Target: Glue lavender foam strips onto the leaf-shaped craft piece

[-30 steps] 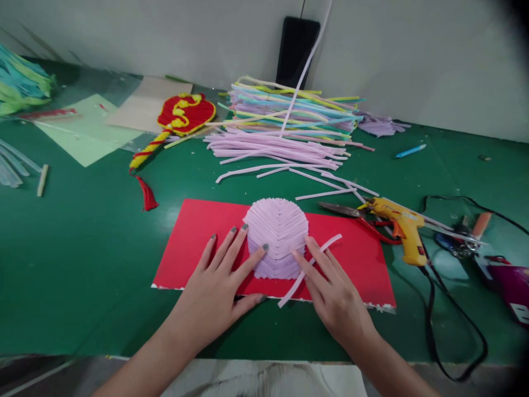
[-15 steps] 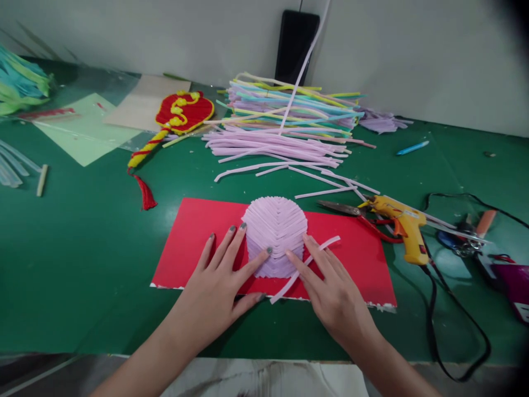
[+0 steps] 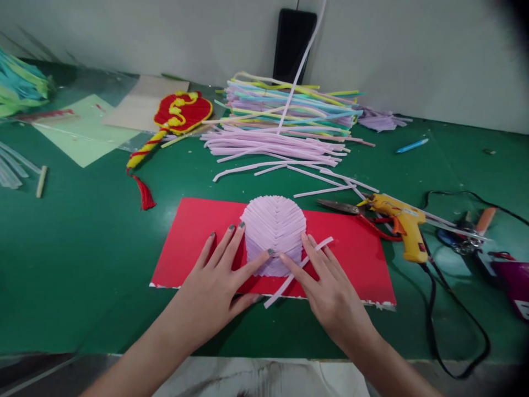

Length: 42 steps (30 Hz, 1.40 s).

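Observation:
A round lilac piece point(image 3: 274, 226) made of strips laid in a chevron pattern lies on a red card point(image 3: 194, 231). My left hand point(image 3: 219, 275) rests flat on the card, fingers spread, its forefinger tip touching the lilac piece's lower left edge. My right hand point(image 3: 326, 286) lies flat with fingers stretched out, pressing a loose lilac strip point(image 3: 298, 271) against the piece's lower right edge. The strip runs diagonally under my fingers and sticks out past the card's front edge.
A yellow glue gun point(image 3: 403, 223) and scissors point(image 3: 351, 209) lie right of the card, with black cable point(image 3: 454, 309) trailing. A heap of pastel strips point(image 3: 285, 121) sits behind. A red and yellow fan ornament point(image 3: 173, 121) and sheets point(image 3: 86, 132) lie at back left on the green table point(image 3: 74, 248).
My right hand has slid the loose strip leftward, closer against the lilac piece. My left hand has stayed nearly still.

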### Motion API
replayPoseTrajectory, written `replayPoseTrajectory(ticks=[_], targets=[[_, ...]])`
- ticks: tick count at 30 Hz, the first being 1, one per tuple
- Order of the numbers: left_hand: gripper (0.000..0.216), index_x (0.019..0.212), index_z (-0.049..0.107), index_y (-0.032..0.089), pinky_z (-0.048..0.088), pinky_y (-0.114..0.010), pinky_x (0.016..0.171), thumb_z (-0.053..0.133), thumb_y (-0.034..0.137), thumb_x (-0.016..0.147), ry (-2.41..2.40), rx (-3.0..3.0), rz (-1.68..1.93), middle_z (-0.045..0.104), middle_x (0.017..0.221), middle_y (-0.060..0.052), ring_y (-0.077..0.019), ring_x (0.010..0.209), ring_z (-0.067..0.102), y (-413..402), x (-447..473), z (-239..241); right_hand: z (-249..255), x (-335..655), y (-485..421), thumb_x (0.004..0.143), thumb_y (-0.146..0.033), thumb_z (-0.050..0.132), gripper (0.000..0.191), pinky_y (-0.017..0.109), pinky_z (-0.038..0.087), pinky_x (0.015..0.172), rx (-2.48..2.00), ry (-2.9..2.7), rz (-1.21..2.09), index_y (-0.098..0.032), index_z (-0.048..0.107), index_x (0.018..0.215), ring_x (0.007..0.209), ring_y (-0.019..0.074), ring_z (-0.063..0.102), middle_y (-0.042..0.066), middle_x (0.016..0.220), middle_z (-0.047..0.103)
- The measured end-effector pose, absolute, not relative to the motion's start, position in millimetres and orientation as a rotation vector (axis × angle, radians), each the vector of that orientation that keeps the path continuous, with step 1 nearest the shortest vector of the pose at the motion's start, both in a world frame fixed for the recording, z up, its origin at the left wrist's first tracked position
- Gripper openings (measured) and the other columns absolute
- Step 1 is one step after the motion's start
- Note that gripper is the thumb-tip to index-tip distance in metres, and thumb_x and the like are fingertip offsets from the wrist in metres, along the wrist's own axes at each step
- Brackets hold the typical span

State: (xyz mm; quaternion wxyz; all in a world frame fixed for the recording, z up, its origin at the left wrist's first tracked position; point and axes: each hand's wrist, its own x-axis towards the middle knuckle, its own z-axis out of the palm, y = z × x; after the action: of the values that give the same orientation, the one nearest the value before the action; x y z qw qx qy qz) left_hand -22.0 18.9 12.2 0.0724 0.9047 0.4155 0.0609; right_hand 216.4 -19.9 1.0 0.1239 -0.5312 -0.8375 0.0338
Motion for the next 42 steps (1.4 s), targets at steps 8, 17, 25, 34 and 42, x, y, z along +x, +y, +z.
replayPoseTrajectory(ticks=[8,17,25,34,42], targets=[[0.055,0.143,0.033,0.027,0.032,-0.048,0.110,0.043,0.046,0.092,1.200,2.678,0.180,0.037,0.149,-0.009,-0.0263,0.137,0.034,30.3,-34.2,21.7,7.1,219.1,-19.2,0.085,0.003,0.038,0.063,0.048,0.042,0.104,-1.502,-2.480,0.080,-0.027,0.040,0.140,0.139,0.0289,0.030,0.013,0.152,0.027],[0.025,0.105,0.063,0.018,0.047,-0.038,0.090,0.040,0.024,0.095,1.030,2.710,0.434,0.061,0.115,-0.008,-0.0219,0.106,0.056,65.7,-20.0,52.9,24.6,262.9,2.5,0.090,-0.022,0.049,0.041,0.049,0.050,0.087,-1.680,-2.434,-0.129,-0.023,0.053,0.131,0.115,0.0320,0.055,0.016,0.146,0.037],[0.017,0.089,0.064,0.016,0.046,-0.025,0.079,0.048,0.022,0.093,0.582,2.439,0.387,0.063,0.094,-0.004,-0.0133,0.088,0.058,94.0,6.0,26.4,54.7,243.4,25.5,0.091,-0.021,0.050,0.021,0.034,0.048,0.079,-1.294,-2.410,0.104,-0.021,0.068,0.103,0.089,0.0191,0.058,0.008,0.099,0.065],[0.017,0.089,0.066,0.019,0.047,-0.025,0.080,0.049,0.019,0.091,0.622,2.476,0.425,0.064,0.095,-0.002,-0.0128,0.089,0.059,97.9,-2.0,24.1,18.1,215.2,46.5,0.093,-0.017,0.047,0.022,0.029,0.045,0.074,-1.101,-2.428,0.455,-0.018,0.068,0.092,0.082,0.0151,0.053,0.005,0.090,0.066],[0.020,0.087,0.066,0.018,0.047,-0.026,0.079,0.046,0.017,0.092,0.560,2.576,0.466,0.066,0.096,-0.003,-0.0132,0.090,0.060,102.2,-2.1,19.9,12.0,212.9,43.0,0.092,-0.016,0.048,0.021,0.030,0.044,0.076,-1.124,-2.404,0.396,-0.019,0.068,0.093,0.083,0.0156,0.055,0.003,0.091,0.067]])
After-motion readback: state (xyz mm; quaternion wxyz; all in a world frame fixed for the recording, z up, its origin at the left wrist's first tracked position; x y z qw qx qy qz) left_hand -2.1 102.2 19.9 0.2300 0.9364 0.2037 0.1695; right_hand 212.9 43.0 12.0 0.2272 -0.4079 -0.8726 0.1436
